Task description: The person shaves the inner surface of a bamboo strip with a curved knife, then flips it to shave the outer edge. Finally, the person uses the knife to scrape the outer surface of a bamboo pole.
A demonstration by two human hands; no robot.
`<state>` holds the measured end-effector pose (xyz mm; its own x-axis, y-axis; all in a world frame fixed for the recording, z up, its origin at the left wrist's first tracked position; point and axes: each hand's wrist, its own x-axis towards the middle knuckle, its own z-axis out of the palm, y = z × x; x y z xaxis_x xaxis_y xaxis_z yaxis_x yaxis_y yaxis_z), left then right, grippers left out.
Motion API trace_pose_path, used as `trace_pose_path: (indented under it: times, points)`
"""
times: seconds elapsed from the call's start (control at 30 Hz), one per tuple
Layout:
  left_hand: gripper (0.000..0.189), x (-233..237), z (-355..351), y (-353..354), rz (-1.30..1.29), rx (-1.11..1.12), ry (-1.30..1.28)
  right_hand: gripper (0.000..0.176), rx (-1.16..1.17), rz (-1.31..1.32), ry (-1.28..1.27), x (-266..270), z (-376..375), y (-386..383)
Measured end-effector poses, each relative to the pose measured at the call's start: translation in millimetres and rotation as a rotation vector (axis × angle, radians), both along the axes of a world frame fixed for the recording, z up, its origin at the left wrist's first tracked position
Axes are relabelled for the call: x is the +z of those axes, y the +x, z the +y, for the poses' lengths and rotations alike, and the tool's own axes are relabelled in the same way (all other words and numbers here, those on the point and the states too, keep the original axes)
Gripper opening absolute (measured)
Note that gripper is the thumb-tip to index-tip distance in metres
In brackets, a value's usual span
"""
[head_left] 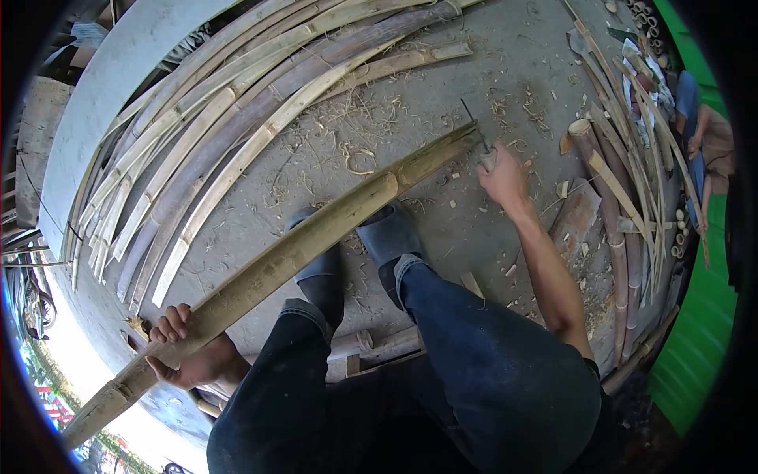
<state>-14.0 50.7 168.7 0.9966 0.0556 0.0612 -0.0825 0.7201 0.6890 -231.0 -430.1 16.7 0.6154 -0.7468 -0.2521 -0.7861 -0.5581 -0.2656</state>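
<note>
A long split bamboo pole (292,251), hollow side up, lies slantwise across the view above my shoes. My left hand (189,351) is wrapped round its lower left part, fingers over the far edge and thumb on the near side. Up at the far right end, my right hand (505,180) is closed on the pale handle of a knife (487,159). The thin dark blade stands right at the bamboo's tip, seen nearly edge-on.
Many split bamboo strips (237,150) lie in a curved row at the upper left. Shavings (359,158) litter the concrete floor. Thicker bamboo poles (612,229) and slats lie at the right, beside another person's hand (695,147) and green sheeting (695,340).
</note>
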Motion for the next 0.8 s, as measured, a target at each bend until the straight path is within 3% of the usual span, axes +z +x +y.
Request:
trace_pose_path:
  times: [0.1, 0.2, 0.3, 0.4, 0.47, 0.5, 0.57, 0.67, 0.8]
  points:
    - [0.038, -3.3, 4.5, 2.8, -0.031, -0.042, -0.024, 0.043, 0.164, -0.066, 0.182, 65.2, 83.8, 35.9]
    - [0.039, -0.6, 2.6, 3.1, -0.063, -0.087, -0.033, 0.046, 0.178, -0.079, 0.188, 25.2, 84.2, 29.5]
    - [0.041, 2.7, 0.0, 1.7, -0.122, -0.053, -0.004, 0.046, -0.057, 0.153, 0.073, -22.7, -12.4, -8.0]
    - [0.042, 3.1, 23.7, 2.1, -0.201, -0.146, -0.154, 0.044, -0.001, 0.367, 0.053, -32.4, -75.5, -47.5]
    - [0.043, 15.9, 32.4, 6.9, -0.196, -0.124, -0.249, 0.044, -0.012, 0.100, -0.030, -6.5, -60.4, -60.8]
    - [0.041, 19.4, 34.5, 8.1, -0.165, -0.142, -0.290, 0.044, -0.004, 0.096, -0.024, 9.8, -46.3, -51.0]
    - [0.039, 24.0, 32.2, 12.3, -0.192, -0.141, -0.286, 0.041, -0.001, -0.128, 0.135, 49.8, 6.8, -14.3]
    - [0.038, 36.0, 16.1, 22.8, -0.209, -0.042, -0.213, 0.042, 0.103, -0.173, 0.249, 92.3, 66.6, 30.7]
    - [0.038, 46.0, 10.9, 31.7, -0.361, -0.244, -0.260, 0.046, 0.342, -0.151, 0.294, 99.9, 106.4, 49.8]
